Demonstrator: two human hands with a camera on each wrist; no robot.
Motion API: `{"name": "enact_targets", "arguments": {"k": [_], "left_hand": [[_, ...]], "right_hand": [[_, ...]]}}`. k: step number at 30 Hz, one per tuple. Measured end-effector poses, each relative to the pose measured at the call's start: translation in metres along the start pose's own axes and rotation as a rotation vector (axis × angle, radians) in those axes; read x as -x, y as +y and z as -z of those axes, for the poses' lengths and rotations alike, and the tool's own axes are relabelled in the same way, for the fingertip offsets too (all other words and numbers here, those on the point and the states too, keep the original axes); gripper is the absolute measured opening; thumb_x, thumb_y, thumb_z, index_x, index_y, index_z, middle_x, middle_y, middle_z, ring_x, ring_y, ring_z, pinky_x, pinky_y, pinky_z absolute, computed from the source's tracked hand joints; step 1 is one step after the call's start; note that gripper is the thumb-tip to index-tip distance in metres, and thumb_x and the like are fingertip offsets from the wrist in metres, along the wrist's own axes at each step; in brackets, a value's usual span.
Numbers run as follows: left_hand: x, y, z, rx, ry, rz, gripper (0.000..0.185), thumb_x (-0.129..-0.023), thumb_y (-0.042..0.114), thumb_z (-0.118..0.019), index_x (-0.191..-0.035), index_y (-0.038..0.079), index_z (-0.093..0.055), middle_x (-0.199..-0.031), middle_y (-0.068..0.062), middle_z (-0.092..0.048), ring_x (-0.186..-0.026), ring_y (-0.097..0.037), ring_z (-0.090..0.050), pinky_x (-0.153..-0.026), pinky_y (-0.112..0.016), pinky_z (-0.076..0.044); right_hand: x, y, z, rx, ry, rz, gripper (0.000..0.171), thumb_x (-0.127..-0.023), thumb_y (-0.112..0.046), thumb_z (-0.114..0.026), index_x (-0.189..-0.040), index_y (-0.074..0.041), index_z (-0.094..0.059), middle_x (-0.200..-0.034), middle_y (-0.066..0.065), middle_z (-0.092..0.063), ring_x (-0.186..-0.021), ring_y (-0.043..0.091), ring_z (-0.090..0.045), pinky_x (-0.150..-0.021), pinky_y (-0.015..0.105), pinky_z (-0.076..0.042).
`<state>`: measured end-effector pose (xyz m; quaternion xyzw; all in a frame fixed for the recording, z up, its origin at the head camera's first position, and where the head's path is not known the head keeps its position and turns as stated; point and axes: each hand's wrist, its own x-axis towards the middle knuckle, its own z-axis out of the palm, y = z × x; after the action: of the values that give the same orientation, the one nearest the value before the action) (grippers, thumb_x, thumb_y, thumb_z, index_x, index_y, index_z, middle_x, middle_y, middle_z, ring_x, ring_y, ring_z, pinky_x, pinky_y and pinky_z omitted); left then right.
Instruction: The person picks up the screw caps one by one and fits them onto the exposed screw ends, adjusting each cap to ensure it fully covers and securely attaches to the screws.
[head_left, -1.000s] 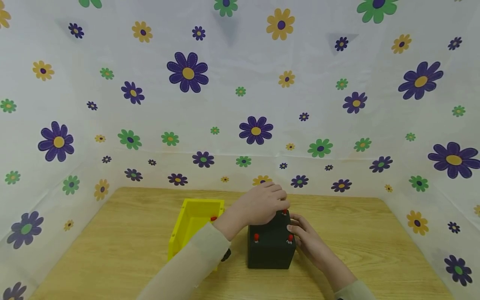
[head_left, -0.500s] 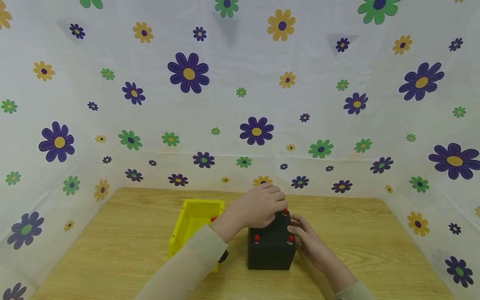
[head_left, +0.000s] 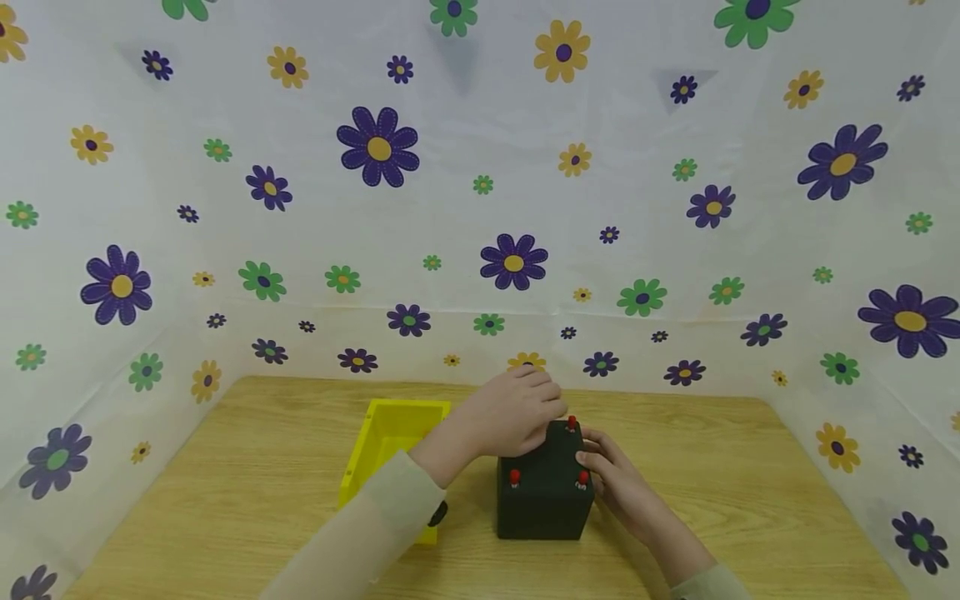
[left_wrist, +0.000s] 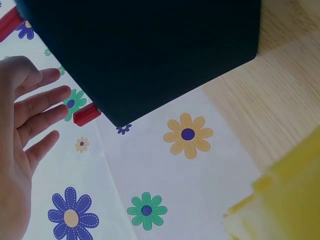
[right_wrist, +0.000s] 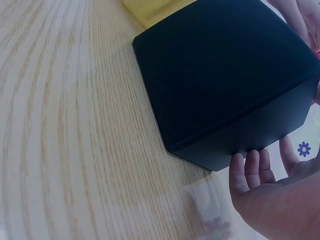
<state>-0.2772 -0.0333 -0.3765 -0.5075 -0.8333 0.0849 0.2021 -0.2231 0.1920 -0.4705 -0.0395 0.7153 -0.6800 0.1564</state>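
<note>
A black box [head_left: 543, 510] stands on the table with red-capped pegs on its top; one red peg [head_left: 582, 477] is at the near right corner. My left hand [head_left: 513, 410] is over the far left part of the box top. In the left wrist view its loosely bent fingers [left_wrist: 45, 112] are beside a red peg [left_wrist: 86, 115], with a gap between, and nothing is seen in them. My right hand [head_left: 618, 483] holds the box by its right side, thumb at the top edge. Its fingertips touch the box wall in the right wrist view.
Left of the box is a yellow bin [head_left: 365, 442], partly covered by my left forearm. A small black part [head_left: 438, 514] shows at the bin's right side, its kind unclear. A flower-patterned sheet [head_left: 450, 208] encloses the wooden table [head_left: 675, 433] at the back and sides.
My left hand has shifted slightly left over the box top, so the far right red peg shows more fully. The right hand and the box stay in place.
</note>
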Motion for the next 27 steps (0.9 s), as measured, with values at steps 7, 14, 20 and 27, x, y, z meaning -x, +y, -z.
{"name": "enact_targets", "arguments": {"k": [7,14,20,27], "left_hand": [[0.005,0.0,0.003,-0.011,-0.015,0.018,0.019,-0.104,0.031,-0.064,-0.119,0.022,-0.072,-0.118,0.006,-0.074,-0.116,-0.015,-0.066,-0.116,-0.034,-0.05],[0.015,-0.001,0.006,-0.039,-0.011,0.031,0.022,-0.105,0.037,-0.062,-0.121,0.023,-0.071,-0.119,0.006,-0.073,-0.119,-0.015,-0.065,-0.119,-0.035,-0.048],[0.024,-0.001,0.008,-0.058,-0.017,0.038,0.027,-0.106,0.04,-0.061,-0.123,0.021,-0.07,-0.121,0.005,-0.072,-0.121,-0.018,-0.065,-0.119,-0.038,-0.047],[0.036,0.0,0.01,-0.067,-0.021,0.081,0.034,-0.105,0.045,-0.06,-0.128,0.021,-0.07,-0.126,0.004,-0.073,-0.124,-0.019,-0.064,-0.122,-0.041,-0.044]], "right_hand": [[0.0,0.0,0.0,0.002,0.007,0.001,0.06,-0.108,-0.027,-0.051,-0.16,-0.006,-0.029,-0.164,0.023,-0.034,-0.136,0.024,-0.053,-0.114,0.033,-0.047],[0.0,0.001,0.0,-0.003,-0.001,0.01,0.062,-0.107,-0.027,-0.052,-0.161,-0.006,-0.029,-0.165,0.023,-0.034,-0.135,0.023,-0.053,-0.111,0.03,-0.049],[0.0,0.001,0.001,-0.002,-0.013,0.013,0.062,-0.108,-0.027,-0.051,-0.161,-0.006,-0.028,-0.165,0.023,-0.033,-0.135,0.022,-0.053,-0.11,0.029,-0.049],[0.0,0.0,0.001,0.01,-0.007,0.003,0.061,-0.109,-0.028,-0.051,-0.162,-0.007,-0.028,-0.166,0.022,-0.033,-0.137,0.023,-0.052,-0.111,0.03,-0.048]]}}
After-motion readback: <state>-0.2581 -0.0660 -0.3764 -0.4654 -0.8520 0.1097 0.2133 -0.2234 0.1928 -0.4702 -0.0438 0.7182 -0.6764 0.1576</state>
